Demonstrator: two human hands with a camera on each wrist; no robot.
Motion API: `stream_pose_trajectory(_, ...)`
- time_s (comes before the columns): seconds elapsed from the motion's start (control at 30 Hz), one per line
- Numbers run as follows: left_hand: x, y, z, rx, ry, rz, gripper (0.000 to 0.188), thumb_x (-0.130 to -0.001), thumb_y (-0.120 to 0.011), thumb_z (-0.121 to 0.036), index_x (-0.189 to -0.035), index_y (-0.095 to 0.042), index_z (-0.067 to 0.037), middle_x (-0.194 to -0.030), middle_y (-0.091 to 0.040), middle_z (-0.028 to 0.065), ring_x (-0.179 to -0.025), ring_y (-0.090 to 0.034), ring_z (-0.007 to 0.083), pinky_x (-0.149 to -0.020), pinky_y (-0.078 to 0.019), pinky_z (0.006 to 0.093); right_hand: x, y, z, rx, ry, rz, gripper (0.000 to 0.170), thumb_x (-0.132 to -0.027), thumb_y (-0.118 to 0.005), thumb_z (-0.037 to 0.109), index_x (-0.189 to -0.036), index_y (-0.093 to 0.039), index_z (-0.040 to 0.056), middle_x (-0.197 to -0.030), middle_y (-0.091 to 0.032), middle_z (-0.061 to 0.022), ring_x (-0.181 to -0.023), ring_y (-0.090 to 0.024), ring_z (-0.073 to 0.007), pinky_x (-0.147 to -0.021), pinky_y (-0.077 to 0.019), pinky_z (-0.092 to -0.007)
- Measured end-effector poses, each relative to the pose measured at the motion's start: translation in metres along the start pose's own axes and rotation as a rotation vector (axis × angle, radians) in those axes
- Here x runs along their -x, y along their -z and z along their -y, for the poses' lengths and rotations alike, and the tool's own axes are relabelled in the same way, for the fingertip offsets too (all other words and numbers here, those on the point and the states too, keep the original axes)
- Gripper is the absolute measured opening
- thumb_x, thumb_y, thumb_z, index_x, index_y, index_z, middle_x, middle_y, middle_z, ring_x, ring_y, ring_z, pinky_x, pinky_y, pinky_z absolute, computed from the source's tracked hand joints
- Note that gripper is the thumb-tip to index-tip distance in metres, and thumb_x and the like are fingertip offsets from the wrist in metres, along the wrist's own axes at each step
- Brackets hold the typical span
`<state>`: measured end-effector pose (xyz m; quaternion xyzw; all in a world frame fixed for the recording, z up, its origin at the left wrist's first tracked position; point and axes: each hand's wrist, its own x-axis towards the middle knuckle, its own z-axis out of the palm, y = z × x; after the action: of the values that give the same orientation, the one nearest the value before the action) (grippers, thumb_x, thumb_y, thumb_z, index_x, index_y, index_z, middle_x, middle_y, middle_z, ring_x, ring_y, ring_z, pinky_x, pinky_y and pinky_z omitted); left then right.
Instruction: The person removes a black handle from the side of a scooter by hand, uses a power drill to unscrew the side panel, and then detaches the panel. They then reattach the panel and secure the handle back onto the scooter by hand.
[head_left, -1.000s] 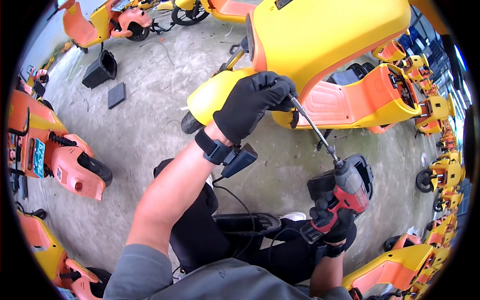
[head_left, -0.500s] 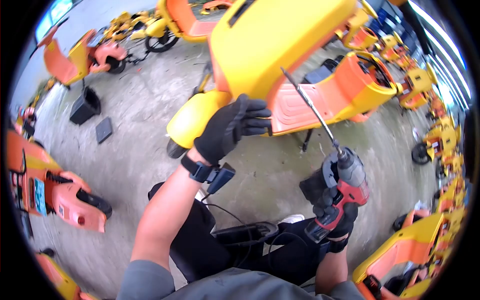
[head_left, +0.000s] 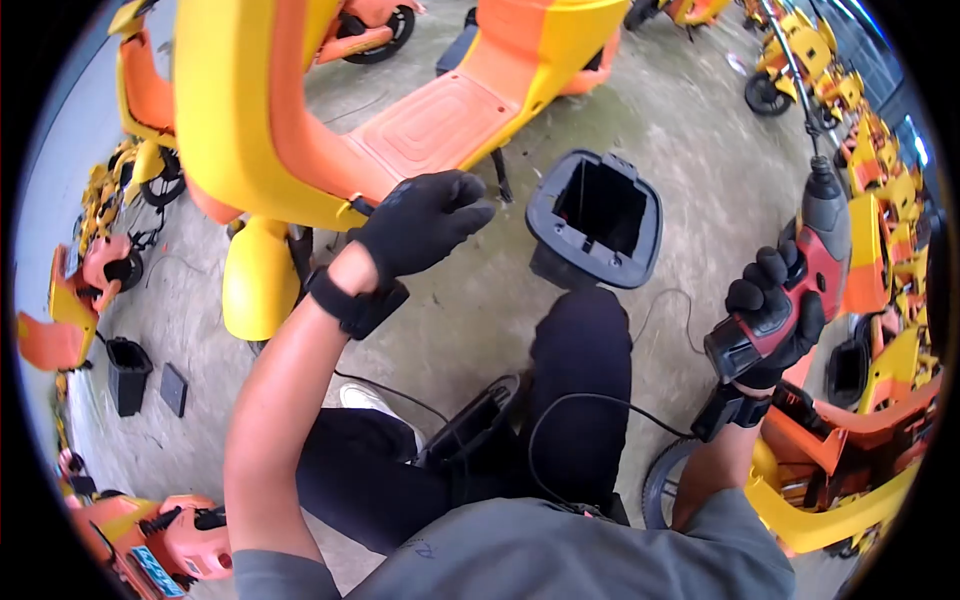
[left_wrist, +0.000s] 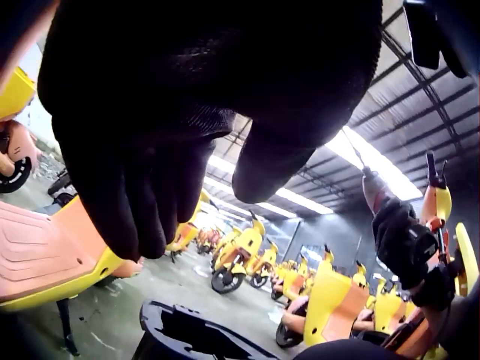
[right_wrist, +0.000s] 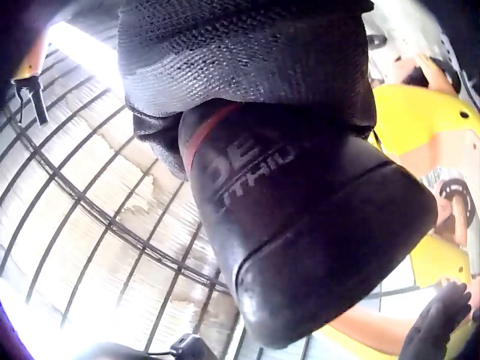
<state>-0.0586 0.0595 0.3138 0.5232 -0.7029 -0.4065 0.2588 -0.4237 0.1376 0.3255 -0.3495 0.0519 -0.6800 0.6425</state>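
Observation:
In a black glove, my right hand (head_left: 770,310) grips the handle of a red and grey cordless impact driver (head_left: 826,230) at the right. A long thin metal bit (head_left: 792,65) runs from its chuck toward the top of the head view. The driver's dark battery (right_wrist: 322,225) fills the middle of the right wrist view. My gloved left hand (head_left: 425,225) holds nothing, its fingers extended together and thumb apart in the left wrist view. It is in front of the orange footboard (head_left: 430,125) of a yellow and orange scooter (head_left: 235,110), overlapping its lower edge.
A black open bin (head_left: 645,235) stands on the concrete floor before my knee. Another black bin (head_left: 128,375) and a flat dark panel (head_left: 174,388) are at the left. Scooters line the right side. A thin black cable (head_left: 590,397) crosses my lap.
My left hand has let go of the bit's far end and opened. The driver has swung out to the right, bit pointing up the view. The head view has turned, bringing the bin into fuller sight.

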Motion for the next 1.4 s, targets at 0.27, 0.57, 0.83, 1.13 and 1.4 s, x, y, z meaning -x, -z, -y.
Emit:
stream_pose_trajectory(0.27, -0.115, -0.082, 0.021, -0.408, -0.009, 0.123, 0.043, -0.083, -0.068, -0.031, -0.112, -0.062, 0.000, -0.101, -0.066, 0.0184, -0.095, -0.063, 0.0286, -0.083, -0.0489, 0.0363, 0.023, 0.101, 0.006, 0.130, -0.002, -0.333, 0.051, -0.081, -0.064, 0.026, -0.119, -0.047, -0.0014, -0.103, -0.053, -0.0110, -0.084, -0.053, -0.0170, -0.079, -0.0451, -0.0348)
stream_pose_trajectory(0.57, -0.180, -0.166, 0.045, -0.657, -0.390, 0.407, 0.050, -0.084, -0.063, -0.043, -0.114, -0.062, -0.003, -0.111, -0.062, 0.0190, -0.112, -0.055, 0.0336, -0.096, -0.0422, 0.0418, -0.020, 0.226, -0.038, 0.242, -0.145, -0.474, 0.074, -0.080, -0.062, 0.020, -0.143, -0.028, 0.0009, -0.137, -0.045, -0.0229, -0.125, -0.047, -0.0353, -0.105, -0.0387, -0.0498)
stream_pose_trajectory(0.83, -0.142, -0.180, 0.060, -0.647, -0.526, 0.311, 0.041, -0.078, -0.069, -0.033, -0.109, -0.065, -0.007, -0.101, -0.066, 0.0136, -0.103, -0.060, 0.0282, -0.098, -0.0399, 0.0444, -0.047, 0.256, -0.044, 0.149, -0.299, -0.412, 0.076, -0.081, -0.064, 0.026, -0.143, -0.028, 0.0016, -0.137, -0.046, -0.0210, -0.123, -0.048, -0.0354, -0.099, -0.0441, -0.0467)
stream_pose_trajectory(1.13, -0.056, -0.189, 0.085, -0.713, -0.479, 0.368, 0.055, -0.078, -0.067, -0.034, -0.126, -0.055, -0.009, -0.120, -0.056, 0.0160, -0.116, -0.051, 0.0322, -0.104, -0.0332, 0.0480, -0.038, 0.248, -0.047, 0.132, -0.350, -0.408, 0.061, -0.086, -0.060, 0.019, -0.138, -0.036, -0.0006, -0.129, -0.053, -0.0186, -0.099, -0.062, -0.0272, -0.085, -0.0529, -0.0407)
stream_pose_trajectory(1.4, -0.041, -0.204, 0.104, -0.649, -0.328, 0.428, 0.050, -0.086, -0.058, -0.036, -0.124, -0.056, -0.004, -0.120, -0.057, 0.0228, -0.115, -0.052, 0.0383, -0.102, -0.0373, 0.0475, 0.023, 0.246, -0.069, 0.704, -0.415, -0.408, 0.026, -0.086, -0.059, 0.002, -0.112, -0.060, 0.0030, -0.113, -0.063, -0.0126, -0.102, -0.062, -0.0232, -0.088, -0.0506, -0.0361)
